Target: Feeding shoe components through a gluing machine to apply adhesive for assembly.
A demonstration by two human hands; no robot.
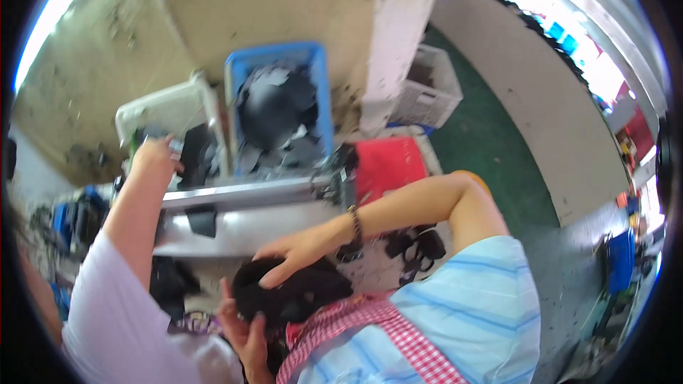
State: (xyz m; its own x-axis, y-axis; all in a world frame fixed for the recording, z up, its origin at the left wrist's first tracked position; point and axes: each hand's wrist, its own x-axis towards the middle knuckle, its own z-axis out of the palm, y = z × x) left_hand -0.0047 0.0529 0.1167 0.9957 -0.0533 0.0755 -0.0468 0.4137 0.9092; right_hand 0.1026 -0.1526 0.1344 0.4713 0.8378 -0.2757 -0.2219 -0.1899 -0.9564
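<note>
Low in the middle, close to my body, is a dark, soft-looking black piece (pixel 295 293); its exact kind I cannot make out. My right hand (pixel 302 247), with a dark bracelet on the wrist, grips its far left edge, thumb on the near face and fingertips partly hidden. Beside its near left edge is my left hand (pixel 245 334), fingers and thumb apart and holding nothing visible. Just beyond is a metal bench (pixel 245 231) with a long rail (pixel 249 192) across it. One small black flat piece (pixel 203 222) lies on the bench.
At left, a co-worker's hand (pixel 153 160) reaches into a white bin (pixel 167 103) with dark pieces. A blue crate (pixel 327 92) holds black scraps. A red surface (pixel 388 163), white basket (pixel 435 103) and pale pillar (pixel 398 35) stand right. Black straps (pixel 420 249) lie beneath my right forearm.
</note>
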